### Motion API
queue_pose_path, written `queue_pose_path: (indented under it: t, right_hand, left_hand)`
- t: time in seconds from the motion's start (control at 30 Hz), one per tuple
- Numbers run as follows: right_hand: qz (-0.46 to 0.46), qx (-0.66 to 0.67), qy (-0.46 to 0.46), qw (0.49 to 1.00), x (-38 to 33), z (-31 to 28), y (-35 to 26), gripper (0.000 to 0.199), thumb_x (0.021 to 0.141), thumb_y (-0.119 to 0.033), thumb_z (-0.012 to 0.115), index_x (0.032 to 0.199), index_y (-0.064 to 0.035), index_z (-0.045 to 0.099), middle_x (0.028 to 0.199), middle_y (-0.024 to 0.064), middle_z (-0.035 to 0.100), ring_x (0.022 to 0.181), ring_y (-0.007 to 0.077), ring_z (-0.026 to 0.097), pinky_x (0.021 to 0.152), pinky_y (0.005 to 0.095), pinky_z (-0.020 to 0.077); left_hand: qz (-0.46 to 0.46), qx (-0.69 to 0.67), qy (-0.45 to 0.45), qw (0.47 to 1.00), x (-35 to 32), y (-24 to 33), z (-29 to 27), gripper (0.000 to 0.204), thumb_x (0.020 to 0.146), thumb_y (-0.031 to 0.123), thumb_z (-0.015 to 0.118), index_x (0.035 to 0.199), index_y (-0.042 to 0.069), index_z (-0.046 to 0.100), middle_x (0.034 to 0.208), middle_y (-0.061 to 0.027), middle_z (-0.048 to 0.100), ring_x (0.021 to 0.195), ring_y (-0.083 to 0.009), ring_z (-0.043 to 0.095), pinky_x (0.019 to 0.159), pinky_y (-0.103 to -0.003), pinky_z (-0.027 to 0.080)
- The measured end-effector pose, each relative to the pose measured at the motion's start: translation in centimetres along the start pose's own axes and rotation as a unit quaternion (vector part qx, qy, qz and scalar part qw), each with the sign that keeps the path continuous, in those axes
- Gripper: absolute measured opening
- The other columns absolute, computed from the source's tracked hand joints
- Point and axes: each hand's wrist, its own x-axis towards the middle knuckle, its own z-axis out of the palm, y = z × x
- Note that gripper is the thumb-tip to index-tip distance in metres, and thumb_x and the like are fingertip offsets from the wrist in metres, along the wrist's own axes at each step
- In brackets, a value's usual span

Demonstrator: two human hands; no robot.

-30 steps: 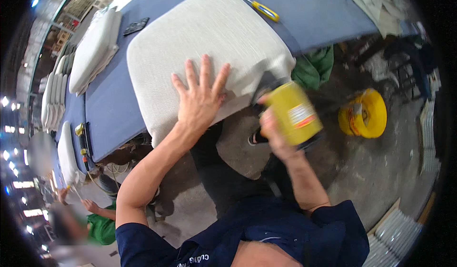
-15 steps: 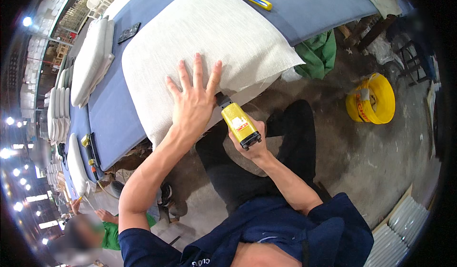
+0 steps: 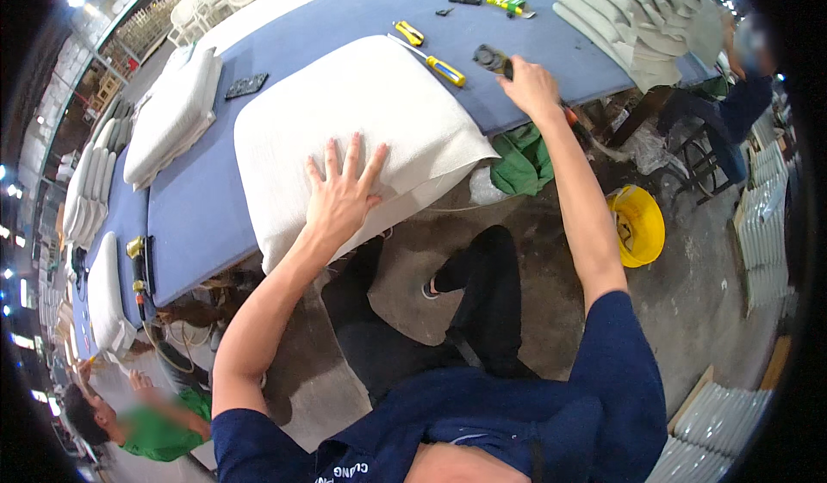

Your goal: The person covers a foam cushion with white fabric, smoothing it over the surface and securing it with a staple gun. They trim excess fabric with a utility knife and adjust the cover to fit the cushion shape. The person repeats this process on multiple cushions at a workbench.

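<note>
A cushion (image 3: 345,104) covered in off-white fabric lies on the blue padded table, its loose fabric edge hanging toward me. Flat on its near part rests my left hand (image 3: 338,207), fingers spread. My right hand (image 3: 532,88) is stretched out to the table's right side, fingers curled round a staple gun (image 3: 493,58). Its dark end shows beyond my fingers; my hand hides most of its body. Just past the cushion's right side lie a yellow-handled screwdriver (image 3: 445,70) and a yellow cutter (image 3: 410,33).
Stacked pale covers (image 3: 603,18) stand at the table's far right, more cushions (image 3: 177,117) at left. A second staple gun (image 3: 138,267) lies by the left edge. A yellow bucket (image 3: 637,224) stands on the floor. One co-worker in green (image 3: 164,427) is lower left, another (image 3: 732,104) at right.
My right hand has carried the staple gun from the cushion's near edge out to the right, over the table. My left hand stays on the cushion. The view has shifted, showing more table.
</note>
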Motion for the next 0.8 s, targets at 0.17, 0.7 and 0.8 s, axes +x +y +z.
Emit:
queue_pose_path:
  t: [0.17,0.7,0.8]
  right_hand:
    - [-0.087,0.06,0.123,0.987,-1.8,4.8,2.6,0.046,0.094,-0.041,0.074,0.129,-0.012,0.069,0.133,0.0137,0.067,0.13,0.035,0.059,0.108,0.0518,0.0431]
    - [0.033,0.695,0.08,0.714,-17.9,11.7,-6.2,0.03,0.107,-0.022,0.065,0.101,0.0068,0.074,0.113,0.0056,0.055,0.104,0.0145,0.055,0.089,0.03,0.0481]
    - [0.066,0.733,0.081,0.672,-19.3,11.4,-8.1,0.03,0.109,-0.022,0.062,0.103,0.0044,0.073,0.11,0.005,0.056,0.102,0.0142,0.055,0.09,0.0304,0.0465]
  left_hand:
    - [0.01,-0.015,-0.002,1.0,0.3,0.1,-1.4,0.089,0.096,0.041,0.072,0.169,0.031,0.021,0.173,-0.0198,0.02,0.155,-0.0538,0.021,0.116,-0.081,0.024]
    - [0.202,-0.103,0.001,0.974,13.6,4.7,-0.8,0.054,0.106,0.041,0.049,0.16,0.042,0.043,0.176,-0.0012,0.024,0.163,-0.0398,0.006,0.126,-0.074,0.003]
    - [0.201,-0.098,0.022,0.974,13.9,5.3,-0.1,0.051,0.106,0.041,0.05,0.157,0.048,0.046,0.175,0.0017,0.026,0.163,-0.0389,0.006,0.126,-0.075,0.004]
